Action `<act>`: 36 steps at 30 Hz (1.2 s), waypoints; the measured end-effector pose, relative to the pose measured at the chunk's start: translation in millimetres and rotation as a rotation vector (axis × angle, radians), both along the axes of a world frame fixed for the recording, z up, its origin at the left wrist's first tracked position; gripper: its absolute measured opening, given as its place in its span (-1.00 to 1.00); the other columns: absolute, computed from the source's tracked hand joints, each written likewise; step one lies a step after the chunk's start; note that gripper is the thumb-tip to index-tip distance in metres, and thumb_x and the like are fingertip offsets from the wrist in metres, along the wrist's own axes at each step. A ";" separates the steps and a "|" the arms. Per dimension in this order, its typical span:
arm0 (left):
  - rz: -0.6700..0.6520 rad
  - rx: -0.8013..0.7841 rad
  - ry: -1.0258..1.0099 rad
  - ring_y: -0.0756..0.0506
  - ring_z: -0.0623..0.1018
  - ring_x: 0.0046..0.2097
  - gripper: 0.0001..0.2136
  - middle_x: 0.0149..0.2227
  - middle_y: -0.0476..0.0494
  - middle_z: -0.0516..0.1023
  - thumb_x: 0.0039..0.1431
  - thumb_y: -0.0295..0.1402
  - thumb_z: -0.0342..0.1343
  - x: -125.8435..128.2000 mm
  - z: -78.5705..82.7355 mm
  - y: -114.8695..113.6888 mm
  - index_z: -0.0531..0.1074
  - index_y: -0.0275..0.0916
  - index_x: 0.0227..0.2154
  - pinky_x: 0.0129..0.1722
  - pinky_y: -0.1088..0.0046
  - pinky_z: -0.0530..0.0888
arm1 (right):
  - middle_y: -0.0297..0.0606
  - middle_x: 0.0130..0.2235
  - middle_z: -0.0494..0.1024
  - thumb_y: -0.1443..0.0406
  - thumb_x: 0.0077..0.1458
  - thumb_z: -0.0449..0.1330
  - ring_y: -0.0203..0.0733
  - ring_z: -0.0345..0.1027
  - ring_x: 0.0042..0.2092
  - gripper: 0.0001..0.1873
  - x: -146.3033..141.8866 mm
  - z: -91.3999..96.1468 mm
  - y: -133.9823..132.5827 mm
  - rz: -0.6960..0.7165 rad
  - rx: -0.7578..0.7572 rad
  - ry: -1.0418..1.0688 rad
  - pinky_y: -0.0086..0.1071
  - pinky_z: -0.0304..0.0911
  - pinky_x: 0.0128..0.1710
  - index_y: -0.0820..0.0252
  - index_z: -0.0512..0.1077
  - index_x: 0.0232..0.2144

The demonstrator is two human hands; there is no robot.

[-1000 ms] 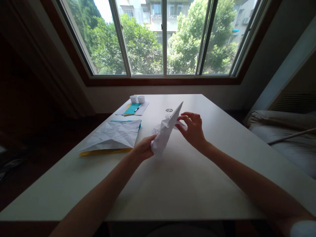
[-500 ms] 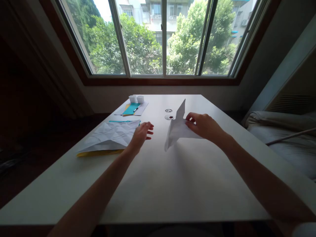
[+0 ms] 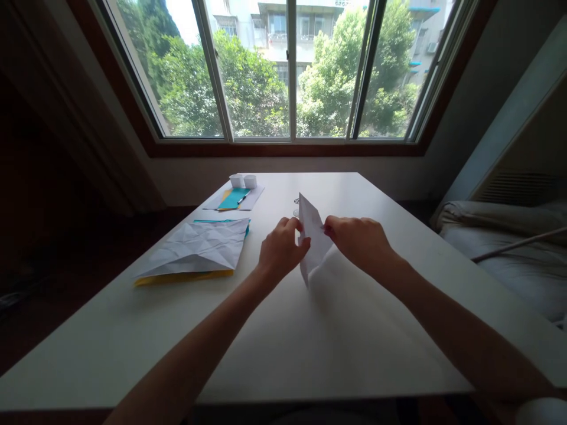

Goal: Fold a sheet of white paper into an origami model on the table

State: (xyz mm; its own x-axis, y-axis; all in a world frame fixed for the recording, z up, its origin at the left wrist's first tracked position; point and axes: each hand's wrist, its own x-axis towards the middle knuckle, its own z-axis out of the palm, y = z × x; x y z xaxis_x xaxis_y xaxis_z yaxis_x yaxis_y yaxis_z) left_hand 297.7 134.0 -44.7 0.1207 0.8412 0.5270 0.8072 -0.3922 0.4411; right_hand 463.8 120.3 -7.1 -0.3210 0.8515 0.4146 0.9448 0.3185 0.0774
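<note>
A folded white paper (image 3: 312, 239) stands on edge above the middle of the white table (image 3: 310, 342). My left hand (image 3: 280, 252) pinches its left side with closed fingers. My right hand (image 3: 361, 241) grips its right side, fingers curled round the sheet. The paper's lower corner points down close to the tabletop, and its upper corner rises between the two hands. Part of the sheet is hidden behind my right hand.
A creased white sheet (image 3: 199, 247) lies on yellow and teal papers at the left. Farther back sit teal paper with a pen (image 3: 235, 198) and two small white cups (image 3: 243, 180). A window spans the back wall; a bed (image 3: 514, 248) lies right.
My left hand, which had let go and hovered near the creased sheet, has come back to the paper. Both hands now hold it, turned more upright and nearer the table's middle.
</note>
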 end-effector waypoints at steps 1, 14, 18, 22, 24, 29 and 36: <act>-0.020 0.002 -0.020 -0.07 0.44 -0.42 -0.88 -0.31 -0.10 0.40 0.02 -0.33 0.13 -2.7 -1.2 2.2 0.33 -0.20 -0.38 -0.45 0.46 0.28 | -0.16 -0.46 0.49 0.23 0.16 0.04 -0.18 0.34 -0.46 -0.84 0.2 0.9 0.7 -0.012 -0.018 0.015 -0.37 0.07 -0.45 0.13 0.38 -0.36; -0.223 -0.101 -0.366 -0.03 0.45 -0.50 -0.92 -0.42 -0.06 0.49 -0.01 -0.35 0.14 -10.3 4.6 19.8 0.39 -0.22 -0.45 -0.47 0.49 0.35 | -0.27 -0.40 0.48 0.21 0.04 0.13 -0.21 0.31 -0.38 -0.83 23.2 22.9 38.5 0.222 -0.233 0.271 -0.39 0.13 -0.40 0.16 0.45 -0.47; -0.375 -0.314 -0.546 -0.01 0.46 -0.56 -0.80 -0.50 -0.05 0.47 0.05 -0.20 0.11 -11.3 3.0 22.3 0.33 -0.24 -0.40 -0.57 0.54 0.38 | -0.28 -0.37 0.52 0.26 0.04 0.11 -0.18 0.35 -0.36 -0.85 22.9 25.7 44.8 0.235 -0.242 0.298 -0.38 0.15 -0.38 0.12 0.49 -0.40; -0.426 -0.353 -0.634 -0.03 0.50 -0.48 -0.78 -0.46 -0.08 0.46 0.07 -0.18 0.08 -12.1 -2.1 22.9 0.33 -0.25 -0.37 -0.59 0.58 0.41 | -0.30 -0.35 0.55 0.30 0.05 0.11 -0.20 0.36 -0.35 -0.84 18.5 24.7 42.2 0.301 -0.240 0.377 -0.41 0.16 -0.37 0.13 0.50 -0.35; -0.392 -0.304 -0.666 -0.04 0.50 -0.42 -0.80 -0.41 -0.08 0.45 0.08 -0.20 0.07 -13.4 -5.6 24.2 0.34 -0.26 -0.37 -0.56 0.57 0.44 | -0.30 -0.37 0.55 0.27 0.08 0.08 -0.22 0.36 -0.38 -0.81 15.4 23.1 39.6 0.330 -0.235 0.398 -0.41 0.16 -0.38 0.15 0.51 -0.35; -0.307 -0.175 -0.679 -0.05 0.48 -0.36 -0.85 -0.40 -0.09 0.45 0.02 -0.29 0.12 -19.8 -11.7 26.5 0.37 -0.28 -0.43 -0.48 0.54 0.44 | -0.29 -0.37 0.57 0.22 0.12 0.05 -0.19 0.39 -0.37 -0.74 9.8 14.3 39.2 0.390 -0.277 0.447 -0.37 0.19 -0.36 0.14 0.53 -0.39; -0.278 -0.048 -0.634 -0.05 0.47 -0.27 -0.86 -0.33 -0.11 0.45 -0.03 -0.40 0.14 -24.3 -9.1 16.7 0.37 -0.27 -0.35 -0.39 0.54 0.46 | -0.33 -0.38 0.53 0.36 -0.02 0.15 -0.25 0.41 -0.36 -0.86 3.4 -2.0 44.9 0.467 -0.257 0.557 -0.44 0.29 -0.37 0.15 0.44 -0.33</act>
State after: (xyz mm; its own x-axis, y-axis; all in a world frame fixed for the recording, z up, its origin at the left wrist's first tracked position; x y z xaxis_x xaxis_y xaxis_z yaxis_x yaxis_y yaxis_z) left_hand 273.4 150.7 -53.9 0.0161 0.8476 0.5303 0.2605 -0.5157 0.8162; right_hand 467.1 165.1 -9.1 -0.4727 0.7705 0.4276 0.5860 0.6372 -0.5005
